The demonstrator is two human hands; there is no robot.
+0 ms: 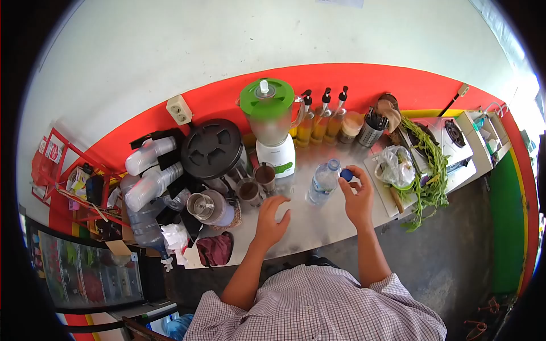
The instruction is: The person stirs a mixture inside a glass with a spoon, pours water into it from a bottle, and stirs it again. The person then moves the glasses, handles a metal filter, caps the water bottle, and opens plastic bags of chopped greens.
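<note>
A blue bottle cap (pixel 346 174) is pinched between the thumb and fingers of my right hand (pixel 358 199). Just left of it, a clear plastic water bottle (pixel 323 183) with a blue label stands upright on the metal counter, its mouth uncapped. My left hand (pixel 271 223) hovers over the counter with thumb and fingers apart and nothing in it. Beyond that hand are two glass mugs of something brown, one nearer (pixel 249 192) and one farther (pixel 265 173). A white blender (pixel 276 154) with a green lid rises behind the mugs.
Several pump bottles (pixel 319 128) line the wall beside a utensil holder (pixel 371 132). Leafy greens (pixel 426 170) and a plastic bag (pixel 398 165) lie near the stove (pixel 455 142). Left stand a black-lidded container (pixel 213 148), a jug (pixel 213 207), stacked plastic cups (pixel 152 186) and a maroon pouch (pixel 216 249).
</note>
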